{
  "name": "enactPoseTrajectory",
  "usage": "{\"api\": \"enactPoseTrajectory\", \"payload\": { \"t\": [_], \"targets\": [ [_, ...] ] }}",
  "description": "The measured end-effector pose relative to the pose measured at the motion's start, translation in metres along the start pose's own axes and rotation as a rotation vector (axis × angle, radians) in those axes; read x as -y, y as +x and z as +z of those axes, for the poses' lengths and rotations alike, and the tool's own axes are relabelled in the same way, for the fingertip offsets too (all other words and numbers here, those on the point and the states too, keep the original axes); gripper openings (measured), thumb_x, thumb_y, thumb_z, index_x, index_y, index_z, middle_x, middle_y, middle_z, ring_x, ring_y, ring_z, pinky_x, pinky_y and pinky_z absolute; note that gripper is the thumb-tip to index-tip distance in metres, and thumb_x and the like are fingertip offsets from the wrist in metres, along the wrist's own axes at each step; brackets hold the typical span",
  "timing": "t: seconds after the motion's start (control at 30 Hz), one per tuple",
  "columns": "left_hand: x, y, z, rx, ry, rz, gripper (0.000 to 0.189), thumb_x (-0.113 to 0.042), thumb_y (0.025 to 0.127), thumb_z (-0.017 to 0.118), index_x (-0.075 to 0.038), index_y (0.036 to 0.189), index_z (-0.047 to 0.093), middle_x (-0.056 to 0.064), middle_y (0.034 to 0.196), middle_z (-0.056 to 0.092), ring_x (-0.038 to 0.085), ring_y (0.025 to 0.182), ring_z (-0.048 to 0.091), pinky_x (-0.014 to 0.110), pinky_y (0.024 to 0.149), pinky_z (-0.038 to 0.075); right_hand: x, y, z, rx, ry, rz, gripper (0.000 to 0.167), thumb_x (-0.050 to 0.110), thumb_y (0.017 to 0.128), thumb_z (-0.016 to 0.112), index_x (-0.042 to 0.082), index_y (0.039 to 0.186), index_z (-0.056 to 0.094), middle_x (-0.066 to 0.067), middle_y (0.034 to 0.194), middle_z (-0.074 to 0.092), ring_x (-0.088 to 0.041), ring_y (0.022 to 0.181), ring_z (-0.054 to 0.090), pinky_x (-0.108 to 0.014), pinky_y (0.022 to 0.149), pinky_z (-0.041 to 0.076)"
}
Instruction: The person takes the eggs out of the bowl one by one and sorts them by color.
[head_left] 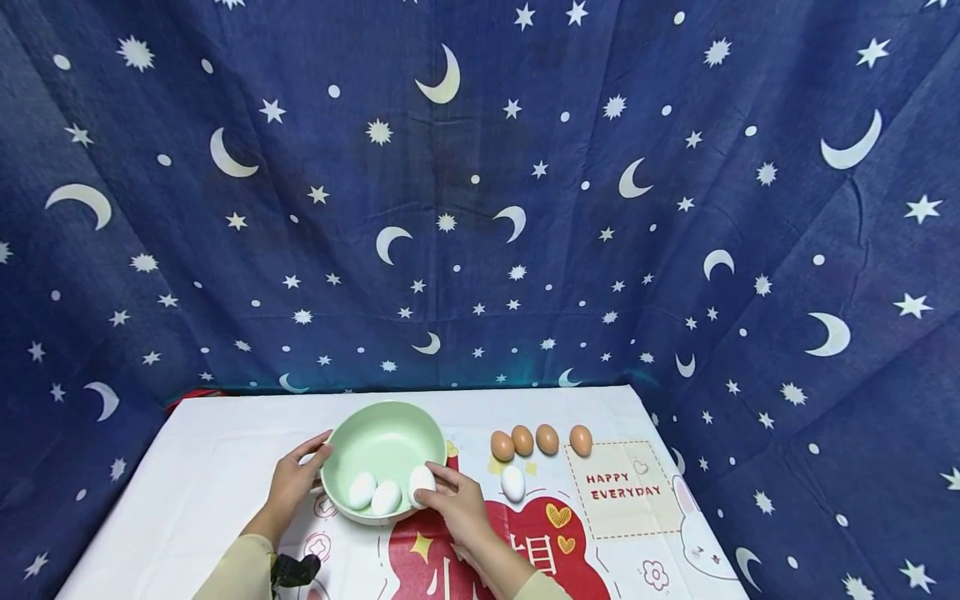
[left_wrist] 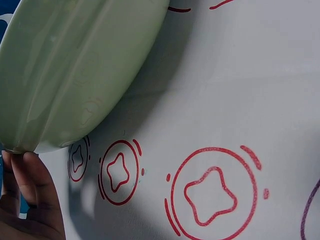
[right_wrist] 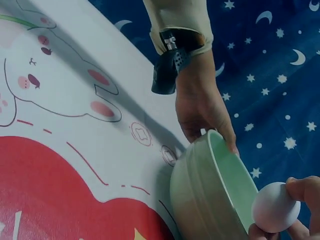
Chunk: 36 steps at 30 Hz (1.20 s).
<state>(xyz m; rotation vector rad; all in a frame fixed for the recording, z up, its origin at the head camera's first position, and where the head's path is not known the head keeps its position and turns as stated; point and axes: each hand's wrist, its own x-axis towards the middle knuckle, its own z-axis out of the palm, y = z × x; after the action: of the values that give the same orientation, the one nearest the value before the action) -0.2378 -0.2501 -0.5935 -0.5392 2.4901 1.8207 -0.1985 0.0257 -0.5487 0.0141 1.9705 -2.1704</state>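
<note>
A light green bowl (head_left: 386,450) stands left of the table's middle, with two white eggs (head_left: 373,494) lying inside against its near side. My left hand (head_left: 295,475) grips the bowl's left rim, thumb on the rim and fingers outside; the left wrist view shows those fingers (left_wrist: 32,187) against the outer wall of the bowl (left_wrist: 75,75). At the right rim, my right hand (head_left: 459,500) pinches another white egg (head_left: 422,483) between thumb and fingers. The right wrist view has this held egg (right_wrist: 276,207) at the bowl's edge, partly covered by the fingertips.
Several brown eggs (head_left: 547,439) lie in a row right of the bowl, with one white egg (head_left: 513,483) in front of them. The printed white tablecloth (head_left: 240,450) covers the table. A blue curtain (head_left: 480,250) with moons and stars hangs behind and at the sides.
</note>
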Motion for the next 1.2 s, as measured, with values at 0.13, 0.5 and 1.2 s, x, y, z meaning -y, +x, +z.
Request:
{"api": "enactPoseTrajectory", "payload": {
  "t": [0.13,0.5,1.2],
  "targets": [
    [0.0,-0.001,0.0,0.0,0.004,0.0,0.055,-0.042,0.1,0.055,-0.011,0.145,0.05,0.019,0.136,0.051,0.02,0.105,0.064,0.022,0.076,0.06,0.002,-0.002,-0.014,-0.02,-0.024,-0.004,0.054,0.002,0.081,0.074,-0.009,0.131,0.057,-0.021,0.115,0.069,-0.018,0.105,0.066,-0.018,0.081,0.057],
    [0.0,-0.001,0.001,-0.003,0.006,-0.006,0.053,-0.04,0.101,0.054,-0.011,0.145,0.05,0.019,0.136,0.05,0.015,0.1,0.064,0.02,0.074,0.059,0.011,-0.005,-0.073,-0.15,-0.134,0.002,0.057,0.011,0.085,0.074,-0.008,0.135,0.054,-0.026,0.131,0.059,-0.025,0.116,0.062,-0.019,0.085,0.056],
    [-0.001,-0.001,0.002,-0.002,0.023,-0.002,0.055,-0.043,0.1,0.054,-0.012,0.145,0.049,0.019,0.137,0.049,0.022,0.108,0.063,0.022,0.077,0.06,-0.004,-0.004,-0.171,-0.384,-0.292,0.08,0.057,0.019,0.086,0.074,-0.002,0.136,0.055,-0.025,0.132,0.059,-0.034,0.122,0.059,-0.023,0.089,0.057]
  ]
}}
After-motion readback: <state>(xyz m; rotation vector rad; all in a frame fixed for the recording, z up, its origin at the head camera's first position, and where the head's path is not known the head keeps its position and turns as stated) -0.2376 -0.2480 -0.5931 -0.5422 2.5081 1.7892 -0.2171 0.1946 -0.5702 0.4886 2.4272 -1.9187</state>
